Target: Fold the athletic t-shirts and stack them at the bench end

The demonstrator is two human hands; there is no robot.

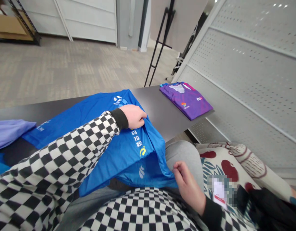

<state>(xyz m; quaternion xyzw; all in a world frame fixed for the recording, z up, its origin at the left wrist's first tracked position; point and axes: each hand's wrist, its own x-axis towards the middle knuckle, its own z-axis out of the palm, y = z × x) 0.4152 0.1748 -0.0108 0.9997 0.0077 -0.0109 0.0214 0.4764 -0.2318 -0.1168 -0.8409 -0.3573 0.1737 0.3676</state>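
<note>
A bright blue sports shirt [100,106] with white and yellow print lies spread across the dark table, its near part hanging over the front edge. My left hand [134,117] is closed in a pinch on the shirt's fabric near its right side, beside the white lettering. Lower right, my right hand [189,186] has its fingers curled together at the drawn-out right corner of the shirt; its fingertips are partly hidden. Between the two hands the cloth is folded and raised, showing a white logo on a lower layer.
Folded purple shirts [187,99] rest on the right end of the dark table [154,104]. Lavender cloth [10,131] lies at the left. A patterned cushion [220,160] is beside my leg. A perforated partition [246,73] stands at the right, a black stand [160,41] behind the table.
</note>
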